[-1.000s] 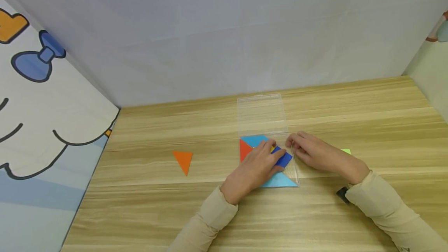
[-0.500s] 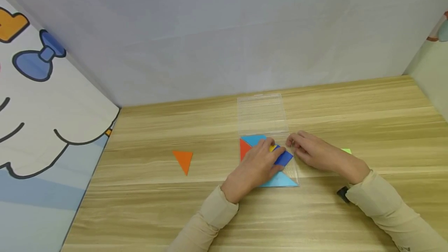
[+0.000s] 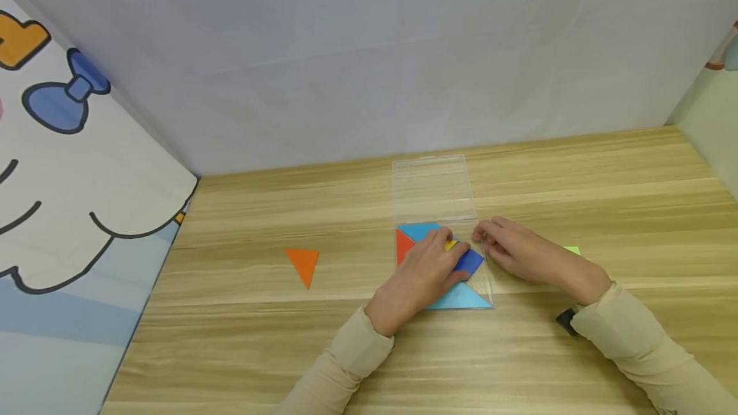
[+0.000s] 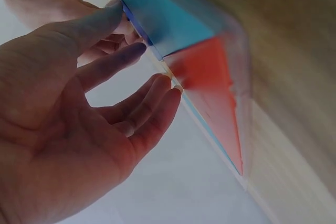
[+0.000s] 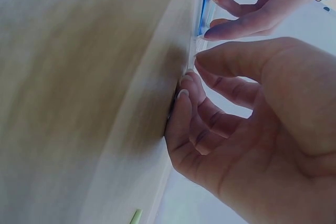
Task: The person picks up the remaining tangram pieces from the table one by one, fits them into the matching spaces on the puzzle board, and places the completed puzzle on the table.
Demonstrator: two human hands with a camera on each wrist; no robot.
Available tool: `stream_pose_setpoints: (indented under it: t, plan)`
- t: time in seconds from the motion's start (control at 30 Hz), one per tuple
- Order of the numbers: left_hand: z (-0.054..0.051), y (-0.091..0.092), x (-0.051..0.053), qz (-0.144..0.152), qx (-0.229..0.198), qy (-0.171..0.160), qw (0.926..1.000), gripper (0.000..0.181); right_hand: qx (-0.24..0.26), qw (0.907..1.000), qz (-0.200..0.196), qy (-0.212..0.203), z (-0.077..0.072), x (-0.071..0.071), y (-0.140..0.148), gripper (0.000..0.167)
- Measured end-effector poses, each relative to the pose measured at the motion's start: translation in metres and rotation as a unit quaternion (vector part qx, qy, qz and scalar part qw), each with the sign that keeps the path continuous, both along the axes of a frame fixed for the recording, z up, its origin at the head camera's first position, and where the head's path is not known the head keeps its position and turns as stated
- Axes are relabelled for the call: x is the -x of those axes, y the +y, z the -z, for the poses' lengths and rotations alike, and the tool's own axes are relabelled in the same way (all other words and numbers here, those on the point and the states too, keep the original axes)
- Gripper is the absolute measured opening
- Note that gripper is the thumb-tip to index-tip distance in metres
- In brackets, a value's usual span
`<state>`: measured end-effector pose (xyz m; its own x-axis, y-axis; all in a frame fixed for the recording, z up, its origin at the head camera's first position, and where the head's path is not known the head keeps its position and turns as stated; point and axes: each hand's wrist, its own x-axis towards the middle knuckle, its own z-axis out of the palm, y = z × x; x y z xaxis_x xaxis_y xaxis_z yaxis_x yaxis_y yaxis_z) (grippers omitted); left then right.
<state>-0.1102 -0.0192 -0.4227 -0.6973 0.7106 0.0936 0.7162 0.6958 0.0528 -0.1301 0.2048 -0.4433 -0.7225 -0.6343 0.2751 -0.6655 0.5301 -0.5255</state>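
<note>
A clear plastic case (image 3: 483, 287) lies unfolded, its transparent lid (image 3: 432, 187) flat behind it. Flat tangram pieces sit in its base: a blue triangle (image 3: 416, 230), a red triangle (image 3: 404, 246) and a light blue triangle (image 3: 461, 298). My left hand (image 3: 416, 277) reaches over them, pinching a dark blue tangram piece (image 3: 473, 262) between thumb and index finger. Its other fingertips rest by a yellow piece (image 3: 450, 245), mostly covered. At the case's right edge, my right hand (image 3: 516, 250) holds the side wall between thumb and curled fingers (image 5: 181, 111).
An orange triangle (image 3: 303, 266) lies alone on the wooden table (image 3: 242, 338), left of the case. Part of a light green piece (image 3: 573, 250) shows behind the right wrist. A small black object (image 3: 566, 321) is beside the right cuff. A pale wall (image 3: 346, 82) borders the table's back.
The dark blue piece has shifted very slightly right under my left fingers. My right hand stays at the case's edge; the other pieces lie as before.
</note>
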Motion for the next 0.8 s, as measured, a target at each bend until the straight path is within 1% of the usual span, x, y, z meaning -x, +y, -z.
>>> stream_pose_setpoints:
  t: [0.17,0.3,0.47,0.7,0.8]
  plan:
    - [-0.0005,0.0009,-0.0004,0.008,-0.004,0.004,0.9999,0.043,-0.004,1.0,0.002,-0.008,-0.0012,-0.0003,0.0006,0.02]
    - [0.0002,0.0014,0.0001,0.003,-0.002,-0.004,1.0,0.041,-0.009,0.9998,0.006,-0.016,-0.0022,-0.0003,0.0006,0.019]
    - [0.0007,0.0012,0.0003,-0.003,0.003,-0.011,0.9999,0.041,-0.008,0.9999,0.005,-0.013,-0.0021,-0.0001,0.0,0.02]
    - [0.0012,-0.0004,-0.0008,-0.003,0.007,-0.004,1.0,0.041,-0.006,0.9999,0.001,-0.009,-0.001,0.0001,-0.0008,0.019]
    - [0.0021,-0.0016,-0.0009,0.001,0.005,0.006,1.0,0.038,-0.004,1.0,0.0,-0.003,-0.0007,0.0002,-0.0011,0.02]
